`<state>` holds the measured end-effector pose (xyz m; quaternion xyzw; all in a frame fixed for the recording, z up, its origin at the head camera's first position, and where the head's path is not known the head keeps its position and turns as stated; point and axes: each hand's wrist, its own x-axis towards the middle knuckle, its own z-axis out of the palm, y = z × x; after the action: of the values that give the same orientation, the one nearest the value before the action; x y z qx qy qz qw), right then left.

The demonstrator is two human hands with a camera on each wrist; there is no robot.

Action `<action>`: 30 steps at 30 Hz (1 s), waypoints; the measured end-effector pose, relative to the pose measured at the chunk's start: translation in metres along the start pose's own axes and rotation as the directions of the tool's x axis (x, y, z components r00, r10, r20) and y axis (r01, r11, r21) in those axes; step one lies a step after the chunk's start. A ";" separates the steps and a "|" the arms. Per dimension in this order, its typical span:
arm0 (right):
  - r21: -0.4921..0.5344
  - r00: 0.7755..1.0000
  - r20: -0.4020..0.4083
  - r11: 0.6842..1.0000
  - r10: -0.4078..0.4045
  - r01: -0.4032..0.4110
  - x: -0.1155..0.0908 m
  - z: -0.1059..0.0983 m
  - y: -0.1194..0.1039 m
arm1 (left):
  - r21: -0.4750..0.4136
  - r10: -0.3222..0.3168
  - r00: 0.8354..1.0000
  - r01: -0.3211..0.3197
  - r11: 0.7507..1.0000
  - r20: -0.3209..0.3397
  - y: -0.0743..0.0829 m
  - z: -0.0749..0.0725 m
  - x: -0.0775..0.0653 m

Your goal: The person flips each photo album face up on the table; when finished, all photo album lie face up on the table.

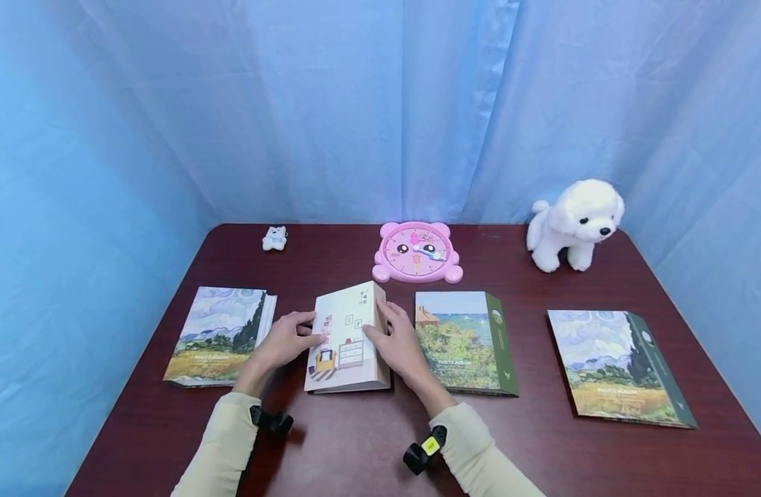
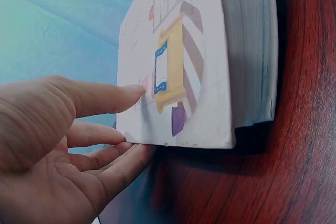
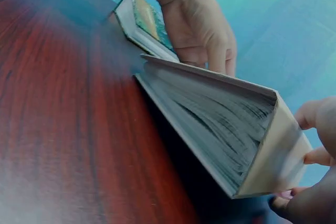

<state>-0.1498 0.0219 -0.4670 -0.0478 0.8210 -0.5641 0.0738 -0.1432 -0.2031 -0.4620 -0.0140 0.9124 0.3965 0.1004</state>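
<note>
A thick white photo album (image 1: 349,331), its cover printed with a chair and dresser, is between both hands in the head view. My left hand (image 1: 283,342) holds its left edge; in the left wrist view the thumb (image 2: 113,98) lies on the cover and the fingers reach the edge below. My right hand (image 1: 400,342) grips the spine side, thumb on the cover. Loosely fanned page edges (image 3: 215,114) show in the right wrist view. Landscape photo albums lie on either side: one (image 1: 215,338) left, one with a green spine (image 1: 457,345) right.
Farther right lies another landscape album (image 1: 616,366). Along the back of the dark red table (image 1: 368,449) are a small white bear figure (image 1: 274,239), a pink toy clock (image 1: 416,259) and a white plush dog (image 1: 575,224). Blue curtains (image 1: 330,124) surround the table.
</note>
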 end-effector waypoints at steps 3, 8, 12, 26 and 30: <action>-0.019 1.000 0.005 1.000 0.008 -0.008 0.000 -0.006 -0.003 | -0.008 -0.014 1.000 0.014 1.000 0.000 0.003 0.004 0.001; -0.041 1.000 0.005 0.999 -0.008 0.008 0.000 -0.015 -0.011 | -0.021 -0.018 1.000 0.018 1.000 -0.004 0.013 0.013 0.003; -0.046 1.000 0.012 0.999 -0.020 0.021 0.000 -0.022 -0.015 | -0.024 -0.022 1.000 0.022 0.999 0.005 0.022 0.020 0.005; 0.147 0.998 -0.001 0.987 -0.062 0.062 0.001 -0.032 -0.019 | 0.069 -0.021 1.000 0.020 0.997 0.006 0.034 0.023 0.010; 0.257 0.999 0.001 0.966 -0.033 0.032 0.003 -0.030 -0.020 | 0.046 -0.005 0.999 0.003 0.999 0.041 0.032 0.018 0.010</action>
<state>-0.1580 0.0414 -0.4378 -0.0525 0.7399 -0.6668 0.0722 -0.1535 -0.1674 -0.4527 -0.0054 0.9190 0.3755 0.1202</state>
